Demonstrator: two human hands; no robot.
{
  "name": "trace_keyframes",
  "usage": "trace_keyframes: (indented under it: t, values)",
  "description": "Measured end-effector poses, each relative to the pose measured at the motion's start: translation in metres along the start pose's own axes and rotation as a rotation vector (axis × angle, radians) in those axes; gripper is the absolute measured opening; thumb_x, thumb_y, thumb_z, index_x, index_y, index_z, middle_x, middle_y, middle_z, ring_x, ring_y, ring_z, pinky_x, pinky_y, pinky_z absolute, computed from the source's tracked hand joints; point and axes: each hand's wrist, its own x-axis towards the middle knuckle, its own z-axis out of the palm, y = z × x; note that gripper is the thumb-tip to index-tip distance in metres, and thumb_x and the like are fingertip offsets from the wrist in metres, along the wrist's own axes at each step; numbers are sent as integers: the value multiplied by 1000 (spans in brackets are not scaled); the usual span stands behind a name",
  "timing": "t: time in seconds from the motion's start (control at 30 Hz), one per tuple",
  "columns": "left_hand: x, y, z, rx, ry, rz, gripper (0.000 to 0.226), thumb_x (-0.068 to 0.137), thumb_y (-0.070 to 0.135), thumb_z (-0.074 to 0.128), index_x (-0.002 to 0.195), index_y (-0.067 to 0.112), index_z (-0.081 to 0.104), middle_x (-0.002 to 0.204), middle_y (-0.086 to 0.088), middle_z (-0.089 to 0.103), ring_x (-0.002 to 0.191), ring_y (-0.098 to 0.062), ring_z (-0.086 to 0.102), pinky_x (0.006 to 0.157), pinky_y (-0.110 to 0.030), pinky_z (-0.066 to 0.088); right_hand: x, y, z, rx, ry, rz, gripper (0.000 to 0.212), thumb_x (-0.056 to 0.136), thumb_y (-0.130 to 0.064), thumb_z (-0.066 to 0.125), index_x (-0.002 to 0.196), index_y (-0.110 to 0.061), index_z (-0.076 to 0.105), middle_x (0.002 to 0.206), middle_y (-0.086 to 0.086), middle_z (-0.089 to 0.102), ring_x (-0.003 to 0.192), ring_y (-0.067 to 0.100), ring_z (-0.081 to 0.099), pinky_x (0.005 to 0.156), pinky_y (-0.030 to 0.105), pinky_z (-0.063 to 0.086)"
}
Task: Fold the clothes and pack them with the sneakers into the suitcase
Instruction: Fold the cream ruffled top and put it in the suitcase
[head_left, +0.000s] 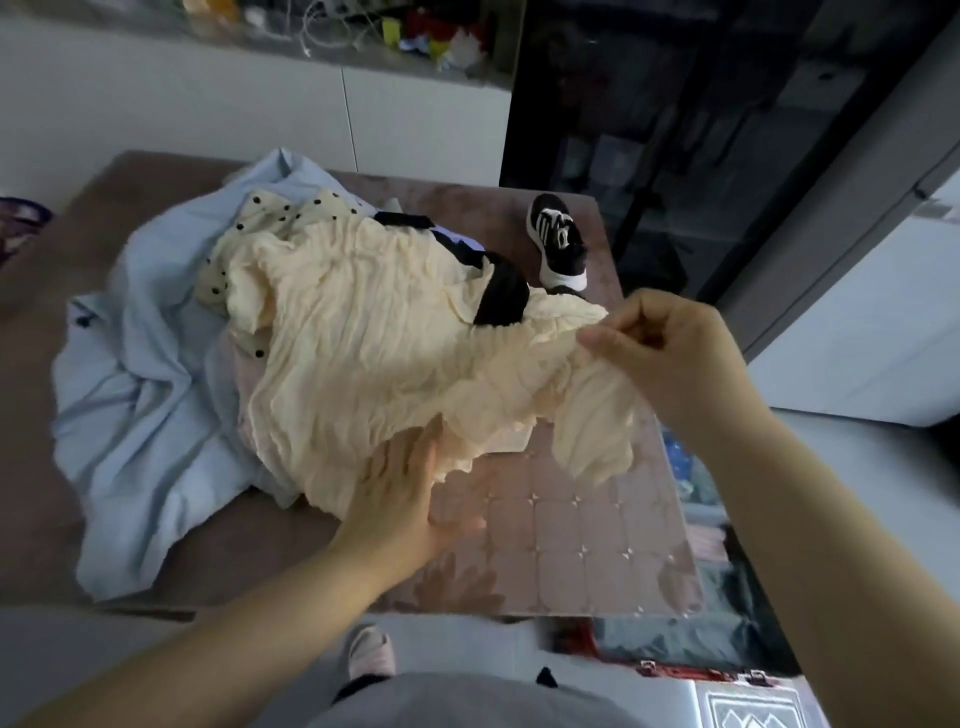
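So right hand (670, 353) pinches the cream top (363, 332) by a corner, probably to spread it; left hand (400, 499), flat, pins its hem.

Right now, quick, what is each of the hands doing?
Left hand: open, fingers laid flat against the cream top.
Right hand: closed, pinching an edge of the cream top and lifting it.

I see the right hand (670, 358) pinching the cream garment (363, 353) by its edge, the left hand (400, 499) flat on it, a black sneaker (558, 241) beyond on the surface (571, 530).
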Motion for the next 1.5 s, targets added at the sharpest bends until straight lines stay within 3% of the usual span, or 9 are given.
trace_keyframes:
  t: [0.23, 0.47, 0.57, 0.67, 0.8, 0.97, 1.13, 1.37, 1.5]
  values:
    - [65, 15, -52, -227, 120, -361, 28, 78, 20, 69, 105, 21, 63, 105, 0, 65, 103, -24, 58, 94, -36, 41, -14, 7, -67, 210, 151, -8, 21, 85, -26, 66, 67, -19, 58, 57, -9, 61, 54, 6, 56, 51, 21, 48]
    - [95, -28, -140, -391, -76, -307, 41, 80, 17, 71, 115, 24, 52, 106, -3, 58, 96, -18, 53, 78, -32, 42, -4, 75, -84, 261, 194, 305, 16, 87, -27, 64, 73, -19, 65, 62, -2, 58, 52, 10, 52, 48, 19, 46]
    - [90, -29, -104, -56, 159, -260, 44, 79, 9, 69, 119, 14, 51, 115, -12, 57, 107, -32, 52, 92, -41, 41, -4, 123, -54, 118, -79, 526, 16, 92, -11, 53, 78, -16, 58, 77, 3, 59, 64, 13, 56, 65, 26, 53]
    - [54, -22, -51, 57, 49, -93, 23, 88, 12, 56, 111, 15, 62, 115, -7, 59, 109, -31, 49, 94, -38, 35, -18, 165, -26, -88, -317, 628, 7, 91, -8, 54, 89, -11, 60, 90, 8, 57, 75, 18, 53, 73, 33, 45]
    - [-4, -19, -4, 97, -276, -118, 48, 90, 44, 52, 134, 26, 45, 137, 3, 41, 128, -20, 32, 107, -34, 23, -42, 194, -8, -487, -533, 402, 54, 84, -29, 66, 132, -21, 45, 132, 6, 40, 120, 25, 43, 89, 29, 37]
    - [-43, -27, 25, 295, -496, -210, 70, 87, 51, 53, 145, 30, 20, 148, 1, 21, 135, -22, 24, 108, -37, 24, -64, 211, 8, -758, -659, 207, 62, 86, -26, 61, 140, -27, 32, 146, 7, 26, 130, 31, 33, 104, 36, 31]
    - [-41, -34, 40, 152, -314, -265, 46, 94, 18, 48, 139, 23, 39, 138, 0, 40, 123, -22, 39, 99, -30, 36, -67, 222, 11, -750, -572, 135, 47, 90, -12, 46, 134, -29, 38, 132, 5, 42, 115, 31, 46, 90, 36, 39]
    - [-42, -95, 3, 36, -509, -131, 44, 87, -1, 49, 124, 20, 60, 123, 5, 50, 118, -16, 44, 91, -17, 30, -67, 229, 1, -692, -493, -121, 59, 63, 20, 47, 101, -18, 71, 93, 3, 65, 85, 27, 53, 69, 36, 47]
    - [-65, -129, -23, 43, -473, -61, 30, 72, -2, 55, 76, 26, 64, 80, -1, 55, 76, -24, 56, 65, -25, 35, -74, 231, -5, -872, -356, -208, 58, 43, 26, 64, 77, -19, 75, 68, 0, 61, 61, 26, 52, 47, 33, 44]
